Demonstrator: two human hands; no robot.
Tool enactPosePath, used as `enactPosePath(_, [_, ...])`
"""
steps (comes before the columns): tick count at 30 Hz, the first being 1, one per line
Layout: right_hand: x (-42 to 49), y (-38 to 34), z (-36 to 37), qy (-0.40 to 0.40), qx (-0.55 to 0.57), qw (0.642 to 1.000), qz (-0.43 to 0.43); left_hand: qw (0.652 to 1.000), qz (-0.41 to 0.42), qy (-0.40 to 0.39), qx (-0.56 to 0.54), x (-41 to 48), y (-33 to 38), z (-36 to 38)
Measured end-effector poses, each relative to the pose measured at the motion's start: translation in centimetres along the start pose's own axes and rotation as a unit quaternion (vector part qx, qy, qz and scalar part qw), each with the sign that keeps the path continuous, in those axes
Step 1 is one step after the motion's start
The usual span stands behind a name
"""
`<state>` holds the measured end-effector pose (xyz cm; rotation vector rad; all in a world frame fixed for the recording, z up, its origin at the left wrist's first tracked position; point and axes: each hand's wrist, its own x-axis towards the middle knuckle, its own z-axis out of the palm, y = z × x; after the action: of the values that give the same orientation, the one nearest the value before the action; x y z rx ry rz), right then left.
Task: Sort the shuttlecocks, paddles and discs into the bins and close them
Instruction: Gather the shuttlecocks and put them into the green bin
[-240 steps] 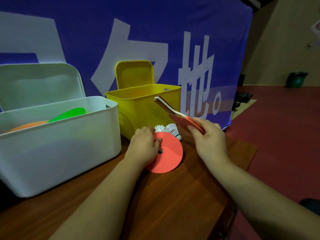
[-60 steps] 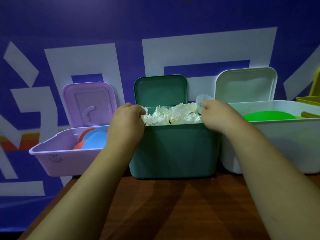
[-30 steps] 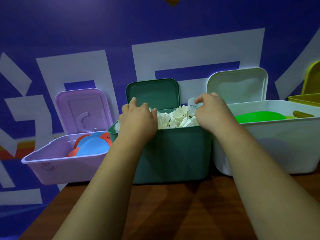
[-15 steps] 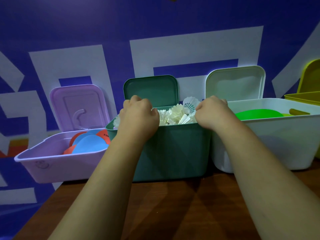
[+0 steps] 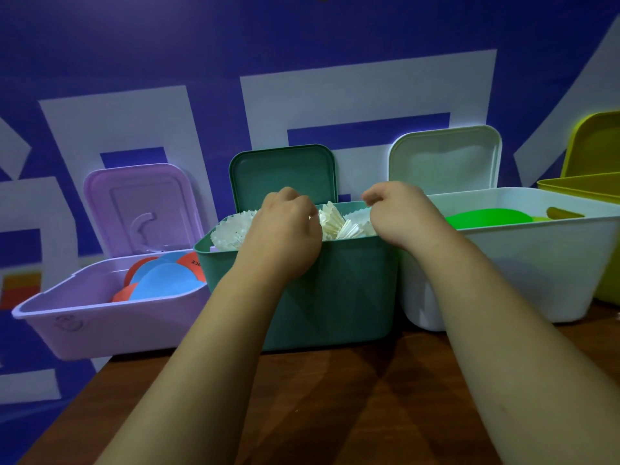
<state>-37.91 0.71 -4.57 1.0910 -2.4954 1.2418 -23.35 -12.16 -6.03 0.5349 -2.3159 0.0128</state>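
Note:
A green bin [image 5: 335,290] stands open in the middle of the row, heaped with white shuttlecocks [image 5: 339,221], its lid [image 5: 285,172] upright behind. My left hand [image 5: 285,229] lies over the heap with its fingers curled down out of sight. My right hand [image 5: 399,213] hovers at the bin's right rim, fingers curled, with nothing seen in them. To the left, a purple bin [image 5: 100,313] holds blue and orange discs [image 5: 164,283]. A white bin [image 5: 536,263] on the right holds a green paddle [image 5: 486,218].
All the bins stand with lids raised against a blue and white banner. A yellow bin [image 5: 597,186] shows at the far right edge. The purple bin overhangs the left end of the brown wooden table [image 5: 335,397].
The shuttlecock that stood up by my right fingertips is down among the heap. Both hands have stayed over the green bin, and the view has dipped slightly.

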Motion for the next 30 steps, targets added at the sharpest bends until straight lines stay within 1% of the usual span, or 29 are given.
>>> enactPosePath(4, [-0.8,-0.3,-0.5,0.091,0.071,0.993,-0.002,0.999,0.034,-0.020,-0.037,-0.3,1.1,-0.3])
enactPosePath(8, [-3.6,0.4,-2.4,0.104,0.093,0.990,-0.008,0.993,0.075,-0.009,-0.088,-0.9,3.1,-0.8])
enactPosePath(12, [-8.1,4.7,-7.2,0.121,0.065,0.991,0.007,0.982,0.101,-0.020,-0.157,-2.2,7.3,-1.0])
enactPosePath(14, [-10.2,7.8,-9.4,0.121,0.041,0.991,0.027,0.973,0.113,-0.058,-0.192,-3.2,10.3,-0.4])
enactPosePath(16, [-12.2,11.4,-11.6,0.116,0.016,0.991,0.059,0.959,0.135,-0.115,-0.220,-4.5,13.6,0.6])
enactPosePath(18, [-13.9,15.0,-13.7,0.110,-0.011,0.990,0.090,0.945,0.155,-0.177,-0.227,-5.5,16.9,2.1])
enactPosePath(21, [-16.6,19.9,-16.9,0.116,-0.042,0.982,0.142,0.926,0.153,-0.254,-0.233,-6.2,21.6,5.0])
enactPosePath(27, [-19.3,28.4,-22.7,0.147,-0.066,0.961,0.224,0.903,0.121,-0.329,-0.250,-6.7,29.6,11.3])
enactPosePath(30, [-18.8,32.0,-24.3,0.176,-0.055,0.950,0.252,0.902,0.102,-0.345,-0.240,-6.3,33.4,14.5])
